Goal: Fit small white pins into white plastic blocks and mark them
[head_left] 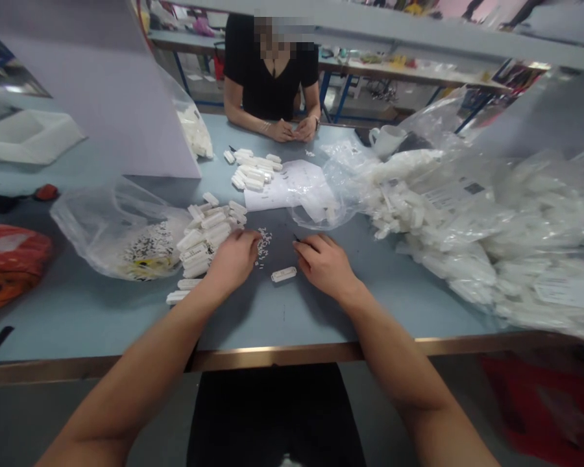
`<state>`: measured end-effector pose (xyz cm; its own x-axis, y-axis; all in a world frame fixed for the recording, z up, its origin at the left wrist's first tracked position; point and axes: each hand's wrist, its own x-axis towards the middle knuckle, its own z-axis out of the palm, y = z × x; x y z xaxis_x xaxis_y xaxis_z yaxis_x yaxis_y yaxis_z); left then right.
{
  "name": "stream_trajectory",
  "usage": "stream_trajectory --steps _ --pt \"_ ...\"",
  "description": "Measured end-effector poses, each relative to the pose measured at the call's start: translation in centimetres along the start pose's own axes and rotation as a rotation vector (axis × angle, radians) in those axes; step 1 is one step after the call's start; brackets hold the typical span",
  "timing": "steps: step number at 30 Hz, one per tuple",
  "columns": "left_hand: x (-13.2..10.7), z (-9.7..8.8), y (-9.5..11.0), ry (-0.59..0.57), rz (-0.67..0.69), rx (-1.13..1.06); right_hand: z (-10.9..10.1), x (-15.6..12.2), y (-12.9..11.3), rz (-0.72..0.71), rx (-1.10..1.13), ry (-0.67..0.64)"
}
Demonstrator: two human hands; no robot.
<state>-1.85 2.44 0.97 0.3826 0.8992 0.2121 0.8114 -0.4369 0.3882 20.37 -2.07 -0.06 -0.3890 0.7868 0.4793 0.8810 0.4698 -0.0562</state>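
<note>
My left hand rests beside a heap of white oblong plastic pieces. Its fingertips are pinched together at the edge of a scatter of tiny white parts; whatever is between them is hidden. A thin dark tool pokes out from the closed fingers of my right hand, most of it covered by the hand. Between the two hands, slightly closer to me, one white oblong plastic piece lies alone on the blue-grey table, touched by neither hand.
A clear bag with small black-and-white parts lies left. Big clear bags of white pieces fill the right side. Across the table sits a person, hands together, behind more white pieces and a paper sheet. A mug stands behind.
</note>
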Motion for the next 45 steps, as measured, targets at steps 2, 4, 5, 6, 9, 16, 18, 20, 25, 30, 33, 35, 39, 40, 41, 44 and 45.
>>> stream_trajectory --steps 2,4,5,6,9,16,18,20,25,30,33,35,39,40,41,44,45 --pt "0.1 -0.4 0.2 0.007 -0.166 -0.419 0.0 0.0 0.0 0.011 -0.001 0.009" --pt "0.2 -0.7 0.4 -0.037 -0.334 -0.924 0.1 0.0 0.1 0.017 0.0 0.022" --pt "0.2 -0.8 0.5 -0.058 -0.401 -1.149 0.1 -0.1 0.2 0.018 0.001 0.03" --pt "0.2 -0.9 0.6 -0.068 -0.455 -1.333 0.2 -0.1 0.3 0.022 -0.001 0.04" --pt "0.4 -1.0 0.5 -0.059 -0.547 -1.579 0.3 -0.1 0.4 0.026 -0.037 0.062" --pt "0.5 -2.1 0.8 -0.101 -0.499 -1.535 -1.2 2.0 -1.3 -0.165 -0.209 -0.093" --pt "0.4 -2.7 1.5 -0.092 -0.447 -1.443 -1.7 3.3 -2.1 -0.241 -0.215 -0.156" --pt "0.1 -3.3 2.7 -0.039 -0.357 -1.23 -1.9 4.6 -2.8 -0.286 -0.203 -0.223" --pt "-0.7 -4.6 6.7 0.029 0.03 -0.365 -1.4 6.7 -4.1 -0.199 -0.251 -0.307" --pt "-2.3 -4.2 9.7 -0.004 0.068 -0.227 -1.3 7.2 -4.0 -0.185 -0.301 -0.367" --pt "-2.7 -4.1 9.7 -0.051 0.124 -0.286 -1.6 7.3 -4.0 -0.148 -0.292 -0.406" --pt "-2.5 -4.2 9.5 0.004 0.1 -0.287 -1.9 7.5 -4.2 -0.083 -0.317 -0.459" --pt "-2.9 -4.4 10.2 0.055 0.025 -0.275 -2.7 7.9 -4.7 -0.066 -0.425 -0.558" --pt "-3.3 -4.4 10.6 0.033 0.054 -0.288 -2.9 8.0 -4.6 -0.09 -0.432 -0.569" --pt "-3.7 -4.4 11.0 0.005 0.123 -0.314 -3.0 8.0 -4.5 -0.11 -0.434 -0.567" --pt "-4.2 -4.3 11.4 0.007 0.232 -0.355 -2.8 7.9 -3.9 -0.113 -0.427 -0.496" --pt "-4.0 -4.3 11.2 0.069 0.186 -0.339 -2.5 7.7 -3.6 -0.104 -0.424 -0.457"
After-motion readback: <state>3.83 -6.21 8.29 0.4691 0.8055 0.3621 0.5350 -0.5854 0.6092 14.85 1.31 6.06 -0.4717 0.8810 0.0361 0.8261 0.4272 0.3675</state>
